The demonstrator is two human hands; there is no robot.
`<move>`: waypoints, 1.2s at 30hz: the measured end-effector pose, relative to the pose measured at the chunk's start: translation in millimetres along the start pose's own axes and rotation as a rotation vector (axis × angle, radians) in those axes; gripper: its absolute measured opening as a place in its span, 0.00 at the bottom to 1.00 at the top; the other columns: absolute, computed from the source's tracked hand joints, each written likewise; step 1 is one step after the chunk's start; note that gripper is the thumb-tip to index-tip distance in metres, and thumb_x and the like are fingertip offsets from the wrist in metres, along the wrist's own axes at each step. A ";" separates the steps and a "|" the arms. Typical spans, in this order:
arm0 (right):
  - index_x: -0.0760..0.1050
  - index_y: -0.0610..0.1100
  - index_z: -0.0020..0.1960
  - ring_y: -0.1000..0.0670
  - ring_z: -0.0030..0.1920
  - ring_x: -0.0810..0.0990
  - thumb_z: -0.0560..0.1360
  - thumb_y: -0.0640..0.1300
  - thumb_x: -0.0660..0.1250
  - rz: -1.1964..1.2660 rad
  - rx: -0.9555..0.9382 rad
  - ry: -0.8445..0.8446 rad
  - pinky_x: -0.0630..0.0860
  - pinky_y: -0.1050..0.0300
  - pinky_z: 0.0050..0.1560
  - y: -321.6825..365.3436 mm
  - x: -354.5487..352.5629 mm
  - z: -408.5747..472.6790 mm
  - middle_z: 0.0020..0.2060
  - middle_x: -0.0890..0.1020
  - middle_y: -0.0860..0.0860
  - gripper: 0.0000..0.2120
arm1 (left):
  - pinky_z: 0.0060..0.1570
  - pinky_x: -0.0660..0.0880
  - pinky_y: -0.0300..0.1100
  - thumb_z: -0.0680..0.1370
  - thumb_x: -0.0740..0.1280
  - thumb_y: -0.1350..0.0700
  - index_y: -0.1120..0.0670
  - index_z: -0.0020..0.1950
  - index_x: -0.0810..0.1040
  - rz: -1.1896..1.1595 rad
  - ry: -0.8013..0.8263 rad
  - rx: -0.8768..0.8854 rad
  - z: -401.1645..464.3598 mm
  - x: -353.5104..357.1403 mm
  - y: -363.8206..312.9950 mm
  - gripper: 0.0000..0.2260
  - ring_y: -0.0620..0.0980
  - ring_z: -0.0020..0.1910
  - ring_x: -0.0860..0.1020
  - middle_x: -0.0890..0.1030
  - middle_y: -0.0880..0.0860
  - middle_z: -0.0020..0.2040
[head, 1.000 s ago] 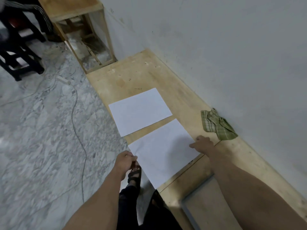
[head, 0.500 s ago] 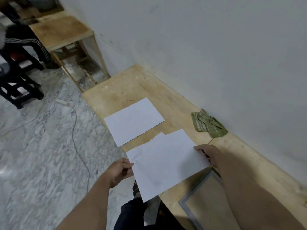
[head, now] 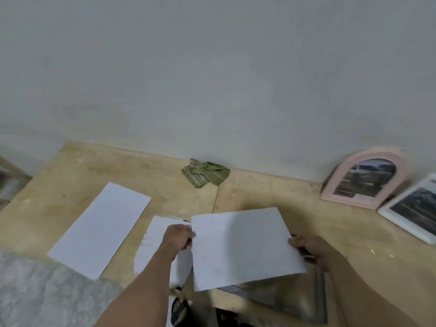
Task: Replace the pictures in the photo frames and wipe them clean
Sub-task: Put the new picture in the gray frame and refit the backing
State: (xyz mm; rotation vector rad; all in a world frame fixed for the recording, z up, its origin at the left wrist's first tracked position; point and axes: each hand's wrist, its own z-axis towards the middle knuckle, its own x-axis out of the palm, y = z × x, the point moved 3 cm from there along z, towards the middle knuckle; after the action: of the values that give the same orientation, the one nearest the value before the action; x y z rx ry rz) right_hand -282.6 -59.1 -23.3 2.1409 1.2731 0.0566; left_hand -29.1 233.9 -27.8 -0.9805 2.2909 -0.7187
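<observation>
Both hands [head: 180,237] have lifted the top sheet [head: 243,246] off the table.

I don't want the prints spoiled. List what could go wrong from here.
1. The white sheet is pinched only at its side edges by the left hand and right hand; it could crease.
2. It hangs over the grey rectangular frame at the wooden table's near edge; a bump might knock that frame off.
</observation>
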 end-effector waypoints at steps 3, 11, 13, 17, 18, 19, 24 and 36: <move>0.76 0.36 0.41 0.49 0.28 0.73 0.73 0.38 0.71 0.126 0.039 -0.094 0.65 0.59 0.28 -50.9 -30.8 -26.6 0.28 0.78 0.46 0.07 | 0.33 0.70 0.40 0.72 0.70 0.69 0.56 0.30 0.78 0.102 0.100 0.058 11.4 49.3 -11.1 0.13 0.52 0.30 0.73 0.77 0.55 0.31; 0.71 0.38 0.46 0.50 0.25 0.65 0.75 0.39 0.66 0.283 0.125 -0.200 0.58 0.60 0.27 -125.3 -49.9 -44.8 0.29 0.70 0.44 0.05 | 0.37 0.68 0.40 0.68 0.67 0.66 0.51 0.24 0.71 0.380 0.121 0.173 15.0 119.5 -13.3 0.16 0.51 0.31 0.72 0.74 0.48 0.26; 0.71 0.40 0.46 0.51 0.24 0.65 0.76 0.37 0.66 0.291 0.129 -0.213 0.59 0.63 0.24 -126.0 -50.1 -44.6 0.27 0.71 0.46 0.03 | 0.38 0.69 0.40 0.68 0.66 0.64 0.51 0.28 0.72 0.437 0.074 0.209 9.3 125.6 -17.7 0.12 0.53 0.35 0.76 0.77 0.48 0.29; 0.67 0.43 0.38 0.50 0.25 0.65 0.76 0.36 0.65 0.284 0.143 -0.232 0.61 0.60 0.28 -120.2 -52.9 -32.7 0.26 0.70 0.46 0.10 | 0.41 0.69 0.40 0.73 0.65 0.64 0.50 0.35 0.77 0.509 0.011 0.234 8.9 133.9 -19.6 0.11 0.55 0.43 0.78 0.80 0.49 0.37; 0.67 0.42 0.36 0.49 0.27 0.66 0.76 0.36 0.64 0.274 0.145 -0.235 0.62 0.59 0.30 -117.5 -53.8 -29.6 0.26 0.71 0.45 0.11 | 0.41 0.69 0.40 0.72 0.66 0.64 0.51 0.32 0.77 0.515 0.003 0.237 12.2 134.9 -17.9 0.11 0.56 0.42 0.78 0.80 0.50 0.35; 0.68 0.41 0.36 0.48 0.28 0.67 0.76 0.36 0.64 0.261 0.158 -0.233 0.63 0.57 0.32 -115.1 -54.2 -26.9 0.27 0.71 0.45 0.10 | 0.40 0.69 0.39 0.72 0.66 0.64 0.51 0.30 0.76 0.520 -0.003 0.236 14.5 135.1 -15.9 0.12 0.56 0.41 0.78 0.79 0.50 0.33; 0.68 0.41 0.37 0.48 0.28 0.67 0.75 0.36 0.65 0.237 0.189 -0.214 0.62 0.57 0.31 -111.8 -55.6 -12.9 0.28 0.71 0.44 0.10 | 0.40 0.70 0.39 0.71 0.66 0.64 0.51 0.26 0.75 0.531 -0.011 0.240 24.0 135.2 -11.1 0.15 0.58 0.41 0.79 0.77 0.48 0.29; 0.75 0.34 0.52 0.48 0.33 0.73 0.73 0.37 0.67 0.105 0.184 -0.239 0.70 0.58 0.34 -111.5 -57.6 1.9 0.35 0.77 0.42 0.09 | 0.46 0.73 0.42 0.72 0.66 0.59 0.48 0.36 0.80 0.470 0.031 0.183 30.8 135.9 -9.8 0.08 0.60 0.51 0.80 0.82 0.52 0.40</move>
State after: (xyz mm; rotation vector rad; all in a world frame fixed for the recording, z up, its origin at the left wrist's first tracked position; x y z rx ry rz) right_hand -398.9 -69.8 -69.3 2.2889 1.0623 -0.2750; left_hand -84.2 116.5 -79.5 -0.3273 2.3070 -0.7214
